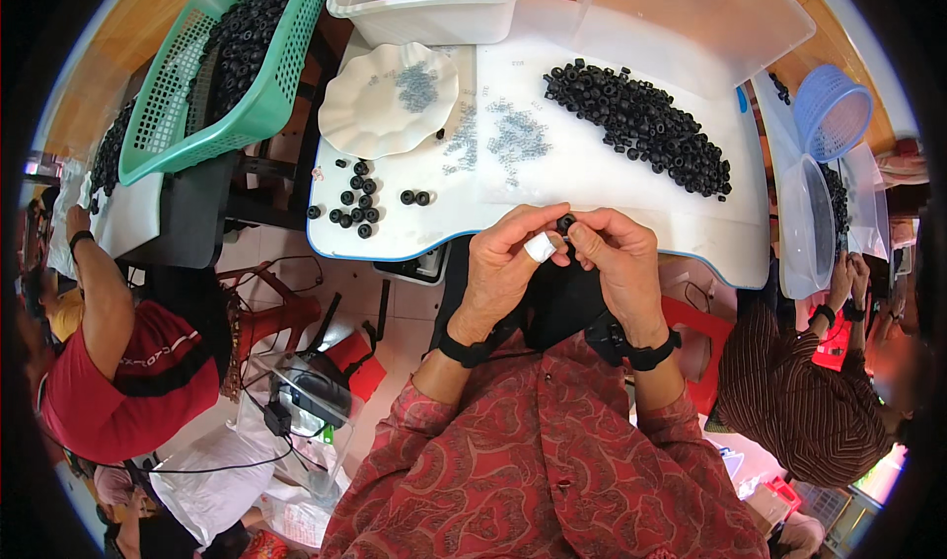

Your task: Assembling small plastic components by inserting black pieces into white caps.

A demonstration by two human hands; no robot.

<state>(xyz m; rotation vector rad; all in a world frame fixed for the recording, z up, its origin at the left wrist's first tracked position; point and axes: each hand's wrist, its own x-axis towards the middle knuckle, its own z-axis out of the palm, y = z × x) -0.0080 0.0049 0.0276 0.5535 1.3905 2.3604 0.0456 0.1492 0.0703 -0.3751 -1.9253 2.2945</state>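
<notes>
A small black round part [565, 224] with a hollow middle is pinched between the fingertips of both hands, just off the table's near edge. My left hand [501, 268] is closed on its left side and has a white wrap on the thumb. My right hand [623, 263] grips it from the right with thumb and fingers. Beyond them a long heap of similar black parts [636, 125] lies on the white table [513, 66]. Tiny clear pieces [518, 137] are scattered left of that heap. Several loose black parts [365, 202] sit at the table's left front.
A white scalloped plate [345, 115] holds more clear pieces. Behind it stands a white tub [434, 18] of black parts, with a green basket [217, 135] to the left. A translucent lid [691, 26] lies back right. People work at left [128, 372] and right [799, 391].
</notes>
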